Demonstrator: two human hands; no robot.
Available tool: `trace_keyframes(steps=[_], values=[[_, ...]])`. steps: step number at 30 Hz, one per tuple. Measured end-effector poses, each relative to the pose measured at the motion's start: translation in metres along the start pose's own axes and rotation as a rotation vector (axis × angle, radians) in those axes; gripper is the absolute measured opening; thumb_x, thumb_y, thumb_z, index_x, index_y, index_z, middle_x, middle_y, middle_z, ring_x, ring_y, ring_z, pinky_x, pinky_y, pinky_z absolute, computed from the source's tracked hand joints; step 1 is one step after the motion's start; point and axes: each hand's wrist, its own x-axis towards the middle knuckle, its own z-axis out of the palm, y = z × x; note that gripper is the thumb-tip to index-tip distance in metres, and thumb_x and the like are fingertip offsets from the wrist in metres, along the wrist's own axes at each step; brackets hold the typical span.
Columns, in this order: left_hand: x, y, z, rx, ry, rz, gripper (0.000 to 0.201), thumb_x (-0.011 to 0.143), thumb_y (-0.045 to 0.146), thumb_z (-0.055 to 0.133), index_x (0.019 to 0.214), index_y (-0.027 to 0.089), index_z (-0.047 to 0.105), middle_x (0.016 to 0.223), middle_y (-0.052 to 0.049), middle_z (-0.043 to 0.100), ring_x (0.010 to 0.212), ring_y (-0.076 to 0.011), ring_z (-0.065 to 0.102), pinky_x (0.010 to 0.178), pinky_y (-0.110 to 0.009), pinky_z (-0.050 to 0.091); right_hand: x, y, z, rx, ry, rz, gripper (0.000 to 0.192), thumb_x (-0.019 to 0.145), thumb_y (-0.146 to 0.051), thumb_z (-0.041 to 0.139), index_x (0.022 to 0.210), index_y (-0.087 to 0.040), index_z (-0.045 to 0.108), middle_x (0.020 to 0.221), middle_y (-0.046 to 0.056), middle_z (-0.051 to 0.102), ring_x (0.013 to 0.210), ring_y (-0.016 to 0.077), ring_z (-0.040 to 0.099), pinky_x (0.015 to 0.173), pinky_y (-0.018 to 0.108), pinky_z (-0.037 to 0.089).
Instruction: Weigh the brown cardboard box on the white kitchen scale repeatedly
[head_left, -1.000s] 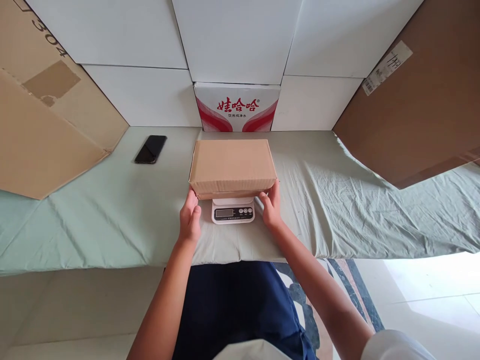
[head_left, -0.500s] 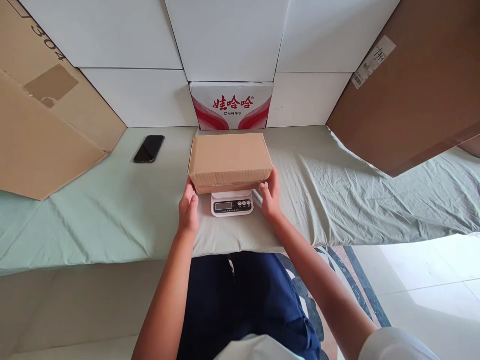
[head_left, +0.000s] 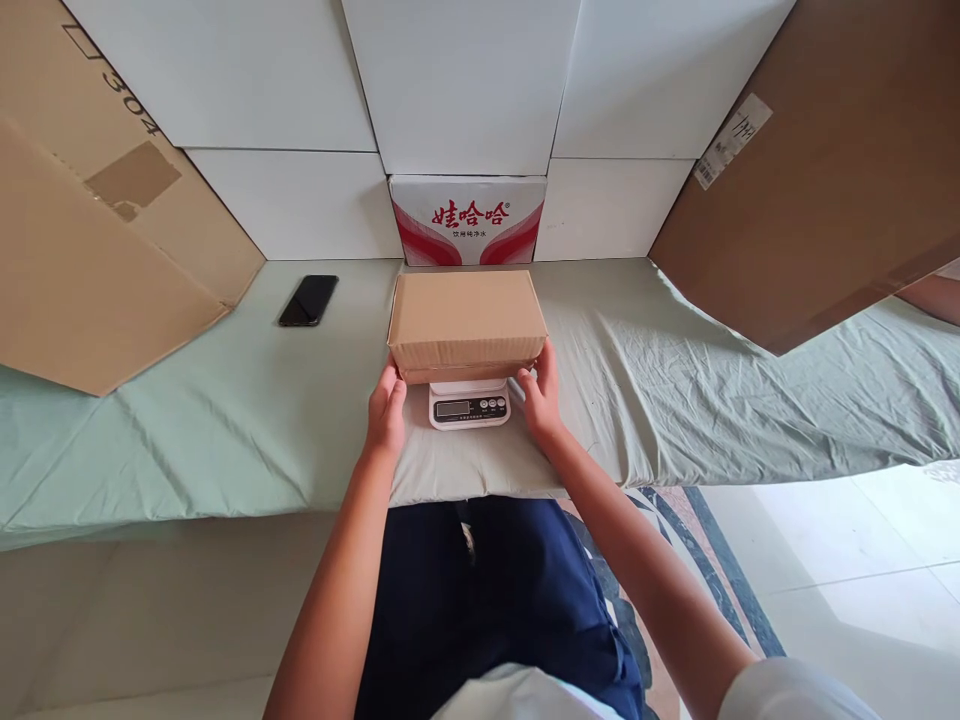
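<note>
Both hands clasp the cardboard box [head_left: 466,318] over the scale [head_left: 469,404]. The left hand [head_left: 386,412] has a grip on its near-left corner. The right hand [head_left: 538,396] has a grip on its near-right corner.

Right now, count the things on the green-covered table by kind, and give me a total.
Small closed cardboard box: 1
White digital scale: 1
Black phone: 1
Red-and-white printed carton: 1
Large brown cardboard pieces: 2
Total: 6
</note>
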Motion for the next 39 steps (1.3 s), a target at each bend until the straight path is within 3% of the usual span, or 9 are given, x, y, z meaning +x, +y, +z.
trace_keyframes(steps=[5,11,20,29,39], values=[[0.0,-0.006,-0.003,-0.059,0.022,-0.027,0.069,0.098,0.059,0.055,0.159,0.026,0.049,0.164,-0.009,0.053,0.159,-0.0306,0.04,0.133,-0.045,0.029,-0.001,0.003,0.0,0.032,0.027,0.011,0.073,0.094,-0.064,0.058,0.159,-0.037,0.039,0.16,0.008,0.051,0.146,0.0323,0.048,0.12,0.055,0.043],[-0.001,-0.01,-0.004,-0.063,0.076,-0.055,0.074,0.096,0.064,0.057,0.159,0.026,0.049,0.166,-0.009,0.051,0.159,-0.0295,0.039,0.133,-0.043,0.029,0.0,0.005,-0.001,0.066,0.043,0.06,0.076,0.093,-0.065,0.058,0.16,-0.037,0.036,0.167,0.008,0.044,0.15,0.0332,0.048,0.122,0.057,0.042],[0.002,-0.008,-0.003,-0.078,0.083,-0.038,0.072,0.096,0.064,0.057,0.157,0.027,0.051,0.166,-0.008,0.05,0.16,-0.029,0.039,0.132,-0.042,0.031,0.008,0.01,-0.001,0.116,0.151,0.154,0.065,0.096,-0.063,0.054,0.154,-0.035,0.044,0.164,0.012,0.046,0.155,0.0355,0.042,0.125,0.07,0.036],[0.0,-0.009,-0.004,-0.047,0.064,-0.078,0.073,0.095,0.068,0.055,0.155,0.026,0.054,0.161,-0.009,0.056,0.158,-0.0298,0.042,0.132,-0.043,0.031,0.013,0.008,0.001,0.128,0.111,0.109,0.062,0.096,-0.064,0.054,0.149,-0.031,0.05,0.162,0.011,0.05,0.155,0.0334,0.042,0.13,0.064,0.031],[-0.004,-0.001,-0.001,-0.011,0.016,-0.053,0.063,0.099,0.061,0.052,0.152,0.027,0.057,0.154,-0.01,0.062,0.149,-0.0306,0.053,0.13,-0.048,0.034,0.015,0.001,0.002,0.075,0.04,0.097,0.054,0.096,-0.059,0.052,0.14,-0.03,0.06,0.152,0.006,0.061,0.146,0.0308,0.051,0.128,0.052,0.039]])
